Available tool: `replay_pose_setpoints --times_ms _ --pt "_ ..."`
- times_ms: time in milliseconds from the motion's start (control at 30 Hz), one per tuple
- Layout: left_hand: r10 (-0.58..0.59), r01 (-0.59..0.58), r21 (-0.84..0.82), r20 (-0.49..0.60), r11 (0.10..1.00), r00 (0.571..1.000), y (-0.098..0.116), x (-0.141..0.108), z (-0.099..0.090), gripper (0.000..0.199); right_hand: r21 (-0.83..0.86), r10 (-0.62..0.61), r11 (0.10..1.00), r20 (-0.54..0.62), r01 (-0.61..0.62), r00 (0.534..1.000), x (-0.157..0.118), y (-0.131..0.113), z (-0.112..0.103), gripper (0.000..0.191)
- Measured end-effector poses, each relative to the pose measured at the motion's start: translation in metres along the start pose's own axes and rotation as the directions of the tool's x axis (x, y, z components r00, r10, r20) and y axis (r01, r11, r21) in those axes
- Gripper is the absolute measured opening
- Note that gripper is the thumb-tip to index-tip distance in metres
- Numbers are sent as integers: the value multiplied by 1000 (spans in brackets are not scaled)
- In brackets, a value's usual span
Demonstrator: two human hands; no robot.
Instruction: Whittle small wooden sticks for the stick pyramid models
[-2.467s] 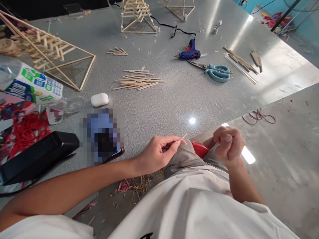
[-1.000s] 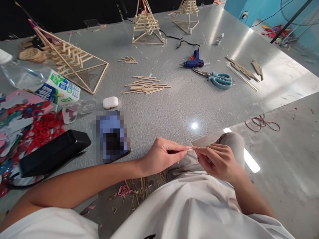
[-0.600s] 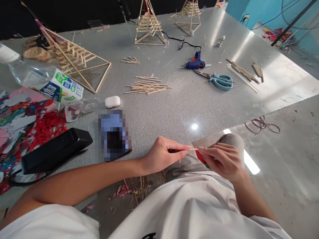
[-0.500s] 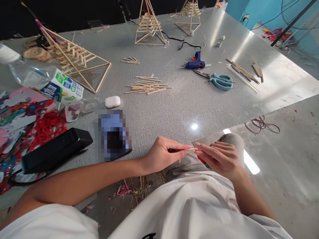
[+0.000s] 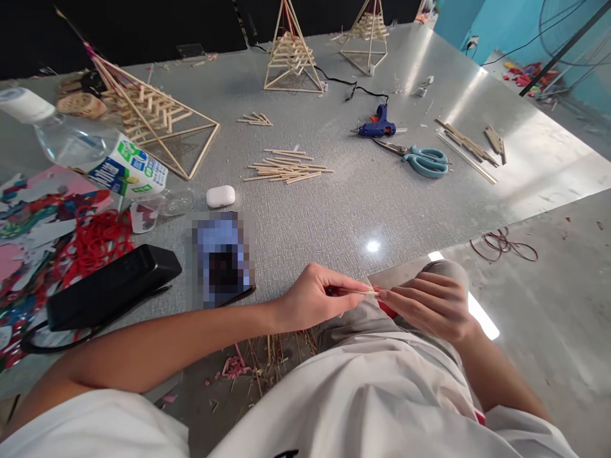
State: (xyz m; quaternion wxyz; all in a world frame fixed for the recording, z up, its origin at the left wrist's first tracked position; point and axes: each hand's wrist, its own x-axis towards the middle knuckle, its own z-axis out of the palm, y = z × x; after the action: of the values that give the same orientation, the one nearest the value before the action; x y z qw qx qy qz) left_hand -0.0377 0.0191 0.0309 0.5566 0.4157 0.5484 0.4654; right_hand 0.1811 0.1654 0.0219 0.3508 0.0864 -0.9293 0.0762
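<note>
My left hand (image 5: 317, 294) pinches a thin pale wooden stick (image 5: 367, 292) above my lap, near the table's front edge. At the stick's other end is my right hand (image 5: 432, 302), its fingers closed beside something red that is mostly hidden. Past my hands, loose thin sticks (image 5: 289, 168) lie in a pile on the grey table (image 5: 329, 222). A smaller bunch of short sticks (image 5: 255, 119) is behind them. A blue glue gun (image 5: 378, 124) rests beside scissors with light-blue handles (image 5: 424, 160).
Stick pyramids (image 5: 293, 60) stand at the back and left. At left are a plastic bottle (image 5: 119, 159), red string (image 5: 98, 238), a black box (image 5: 114, 286), a blurred blue item (image 5: 224, 257) and a white case (image 5: 221, 196). Flat sticks (image 5: 468, 143) lie at right.
My right hand has shifted slightly right and down, its fingers folded closer together. More of the stick and of the red thing shows between my hands. The view has moved a little.
</note>
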Motion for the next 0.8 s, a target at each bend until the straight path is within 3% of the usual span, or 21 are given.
replay_pose_setpoints --times_ms 133,200,300,367,400,500,633,800 --pt "-22 22 -33 14 999 1000 -1 1 -1 30 36 -51 998 60 49 997 7 13 -11 19" --pt "-27 26 -48 -21 999 999 0 2 -1 43 54 -42 998 103 37 994 12 22 -19 20" --pt "-34 31 -53 -52 998 998 1 2 -2 60 34 32 999 96 -35 995 27 47 -25 16" --pt "-29 27 -38 -37 999 999 0 3 -3 52 18 95 995 40 -96 995 46 72 -18 7" --pt "-24 23 -28 -28 999 999 0 3 -2 46 25 122 992 20 -122 992 57 86 -11 2" --pt "-7 7 0 -14 1000 1000 -4 3 -2 33 12 257 966 43 -258 965 99 132 24 13" --pt "21 -20 18 -20 1000 1000 -8 4 1 26 -81 416 909 267 -410 869 160 177 76 20" --pt "22 -23 -22 -24 999 999 -10 5 3 25 -201 414 910 461 -362 785 217 199 121 31"
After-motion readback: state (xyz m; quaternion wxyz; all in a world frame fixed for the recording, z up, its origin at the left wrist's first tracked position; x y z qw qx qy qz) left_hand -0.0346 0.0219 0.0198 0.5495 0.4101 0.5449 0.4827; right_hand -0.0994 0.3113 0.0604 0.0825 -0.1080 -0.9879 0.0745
